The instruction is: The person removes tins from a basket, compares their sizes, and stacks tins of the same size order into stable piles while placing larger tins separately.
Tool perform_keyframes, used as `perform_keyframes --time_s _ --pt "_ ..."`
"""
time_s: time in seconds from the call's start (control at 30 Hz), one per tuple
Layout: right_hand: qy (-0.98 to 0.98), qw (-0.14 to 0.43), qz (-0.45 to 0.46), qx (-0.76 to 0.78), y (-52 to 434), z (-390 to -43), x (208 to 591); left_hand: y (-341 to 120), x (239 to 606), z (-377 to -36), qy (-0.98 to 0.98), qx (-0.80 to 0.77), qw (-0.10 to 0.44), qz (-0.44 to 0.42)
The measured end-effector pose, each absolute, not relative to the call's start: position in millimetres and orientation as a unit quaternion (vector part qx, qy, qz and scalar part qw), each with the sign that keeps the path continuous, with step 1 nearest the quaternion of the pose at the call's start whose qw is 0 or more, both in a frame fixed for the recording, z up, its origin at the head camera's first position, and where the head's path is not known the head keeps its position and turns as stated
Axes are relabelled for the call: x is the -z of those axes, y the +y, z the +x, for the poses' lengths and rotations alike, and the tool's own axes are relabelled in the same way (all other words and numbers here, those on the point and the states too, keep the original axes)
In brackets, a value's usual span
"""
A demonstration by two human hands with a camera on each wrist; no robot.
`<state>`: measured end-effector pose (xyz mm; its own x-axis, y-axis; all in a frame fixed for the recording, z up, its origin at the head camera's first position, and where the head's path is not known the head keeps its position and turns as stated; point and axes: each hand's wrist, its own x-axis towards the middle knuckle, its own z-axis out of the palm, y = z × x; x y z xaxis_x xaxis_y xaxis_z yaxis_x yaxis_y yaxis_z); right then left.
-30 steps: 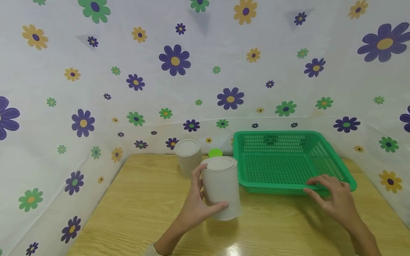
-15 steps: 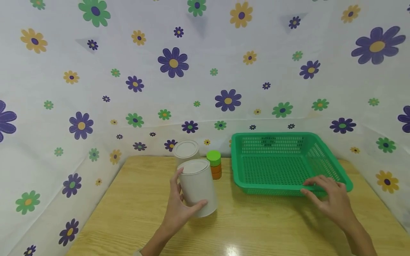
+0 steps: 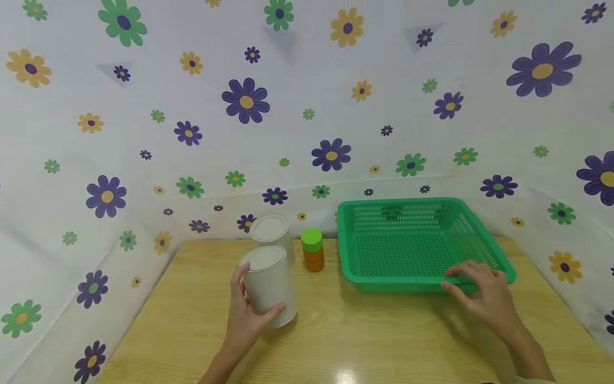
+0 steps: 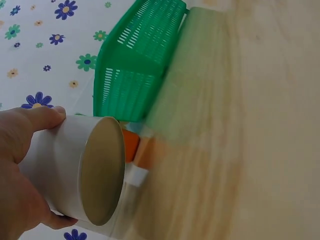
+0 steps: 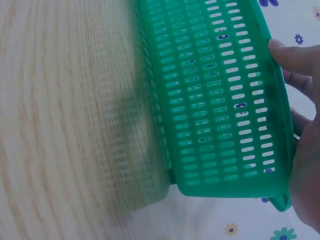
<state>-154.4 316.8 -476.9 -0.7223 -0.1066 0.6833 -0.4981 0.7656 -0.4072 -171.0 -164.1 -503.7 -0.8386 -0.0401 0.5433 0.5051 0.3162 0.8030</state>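
My left hand (image 3: 243, 320) grips a white lidded can (image 3: 272, 293) from its left side, thumb across the front. The can leans slightly, and in the left wrist view its round base (image 4: 103, 172) shows clear of the tabletop. Behind it stands a second white can (image 3: 270, 228), its lower part hidden by the held one. My right hand (image 3: 486, 298) pinches the front rim of a green plastic basket (image 3: 393, 279), toward the right corner. The right wrist view has the thumb (image 5: 285, 52) outside the rim, with fingers reaching over behind it.
A small orange jar with a bright green lid (image 3: 313, 249) stands between the cans and the basket. The wooden table (image 3: 374, 336) meets a white flower-printed cloth (image 3: 288, 133) at its back and sides.
My left hand has carried the can leftward, away from the basket, uncovering the orange jar and overlapping the second can. My right hand keeps its hold on the basket rim. The head view shifted slightly.
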Motion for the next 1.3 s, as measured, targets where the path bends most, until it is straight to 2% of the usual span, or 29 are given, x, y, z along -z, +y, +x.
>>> perform_keyframes --time_s 0.17,0.53,1.13,1.3 --pt "-0.884 0.322 0.169 -0.295 314.5 -153.5 478.0 -172.6 511.3 -171.4 -0.780 0.557 0.250 -0.137" --pt "-0.882 0.325 0.170 -0.295 315.6 -153.9 475.0 -182.5 522.4 -182.2 -0.786 0.526 0.271 -0.180" --pt "-0.883 0.326 0.168 -0.293 315.7 -155.9 475.9 -198.1 522.7 -183.2 -0.807 0.513 0.236 -0.174" --pt "-0.883 0.325 0.169 -0.293 316.5 -156.2 476.9 -199.6 525.6 -185.6 -0.809 0.506 0.242 -0.178"
